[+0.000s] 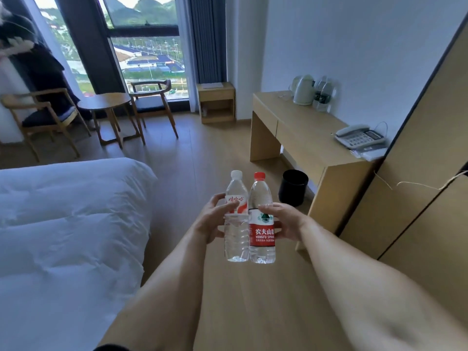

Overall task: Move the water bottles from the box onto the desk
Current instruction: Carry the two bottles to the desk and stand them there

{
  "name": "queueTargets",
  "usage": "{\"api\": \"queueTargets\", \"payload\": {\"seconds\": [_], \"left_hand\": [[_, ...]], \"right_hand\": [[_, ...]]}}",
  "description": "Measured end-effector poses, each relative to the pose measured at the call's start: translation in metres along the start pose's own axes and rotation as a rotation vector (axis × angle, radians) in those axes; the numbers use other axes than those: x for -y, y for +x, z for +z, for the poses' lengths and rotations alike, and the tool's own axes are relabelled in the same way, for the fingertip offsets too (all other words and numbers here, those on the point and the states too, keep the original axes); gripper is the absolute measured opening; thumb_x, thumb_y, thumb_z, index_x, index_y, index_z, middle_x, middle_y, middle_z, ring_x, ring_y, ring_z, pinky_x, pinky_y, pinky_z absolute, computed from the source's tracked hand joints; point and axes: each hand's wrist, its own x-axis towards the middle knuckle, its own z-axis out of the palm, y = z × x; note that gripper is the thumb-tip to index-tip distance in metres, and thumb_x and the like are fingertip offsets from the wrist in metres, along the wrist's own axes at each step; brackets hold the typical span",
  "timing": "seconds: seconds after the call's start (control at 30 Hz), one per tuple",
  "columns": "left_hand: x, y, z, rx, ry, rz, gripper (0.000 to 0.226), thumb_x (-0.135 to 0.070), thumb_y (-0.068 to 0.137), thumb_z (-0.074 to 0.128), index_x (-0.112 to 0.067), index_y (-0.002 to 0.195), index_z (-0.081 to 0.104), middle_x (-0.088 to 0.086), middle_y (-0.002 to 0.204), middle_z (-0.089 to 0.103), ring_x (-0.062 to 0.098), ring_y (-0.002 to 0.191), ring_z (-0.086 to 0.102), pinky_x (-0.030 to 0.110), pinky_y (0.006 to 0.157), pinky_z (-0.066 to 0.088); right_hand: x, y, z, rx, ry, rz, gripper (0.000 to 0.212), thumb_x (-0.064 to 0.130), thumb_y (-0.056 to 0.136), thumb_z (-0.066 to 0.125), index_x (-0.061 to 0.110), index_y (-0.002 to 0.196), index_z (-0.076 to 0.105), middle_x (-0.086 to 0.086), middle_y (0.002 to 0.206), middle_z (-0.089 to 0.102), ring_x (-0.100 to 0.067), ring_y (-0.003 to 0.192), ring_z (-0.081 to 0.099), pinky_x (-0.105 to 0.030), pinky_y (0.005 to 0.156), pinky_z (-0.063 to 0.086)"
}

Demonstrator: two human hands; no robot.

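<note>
Currently mid-carry: left hand grips white-cap bottle, right hand grips red-cap bottle. Next, probably walk to desk, stand both upright.

hotel room | bed | desk with kettle, phone

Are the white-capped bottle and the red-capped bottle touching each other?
Touching. In the head view the white-capped bottle and the red-capped bottle are pressed side by side, with no gap along their bodies.
</note>
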Motion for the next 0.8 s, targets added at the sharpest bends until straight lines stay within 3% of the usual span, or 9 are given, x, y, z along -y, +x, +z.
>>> {"api": "queueTargets", "payload": {"seconds": [0.23,0.37,0.53,0.8], "left_hand": [[-0.068,0.104,-0.024,0.125,0.064,0.056,0.071,-0.041,0.072,0.079,-0.03,0.135,0.049,0.015,0.119,0.067,0.035,0.099,0.071,0.056,0.077,0.059],[-0.092,0.165,-0.03,0.156,0.075,0.05,0.066,-0.038,0.077,0.078,-0.031,0.136,0.049,0.016,0.12,0.066,0.037,0.104,0.069,0.061,0.085,0.056],[-0.117,0.246,-0.034,0.148,0.09,0.058,0.056,-0.033,0.085,0.077,-0.032,0.135,0.051,0.014,0.119,0.067,0.036,0.104,0.069,0.062,0.088,0.054],[-0.18,0.39,-0.051,0.079,0.107,0.061,0.065,-0.041,0.071,0.084,-0.036,0.13,0.055,0.011,0.117,0.069,0.034,0.101,0.071,0.057,0.082,0.058]], "right_hand": [[0.065,0.079,-0.013,-0.08,0.069,-0.067,0.045,0.036,0.087,0.072,0.014,0.124,0.059,-0.015,0.119,0.069,-0.036,0.112,0.066,-0.057,0.102,0.048],[0.093,0.127,-0.028,-0.12,0.096,-0.079,0.044,0.035,0.086,0.074,0.015,0.122,0.061,-0.014,0.116,0.071,-0.034,0.109,0.067,-0.056,0.1,0.049],[0.122,0.202,-0.054,-0.119,0.106,-0.11,0.046,0.037,0.083,0.077,0.015,0.121,0.062,-0.012,0.111,0.073,-0.033,0.106,0.069,-0.055,0.096,0.052],[0.202,0.352,-0.101,-0.028,0.086,-0.128,0.048,0.041,0.085,0.075,0.019,0.125,0.06,-0.01,0.115,0.072,-0.033,0.107,0.068,-0.054,0.095,0.054]]}}
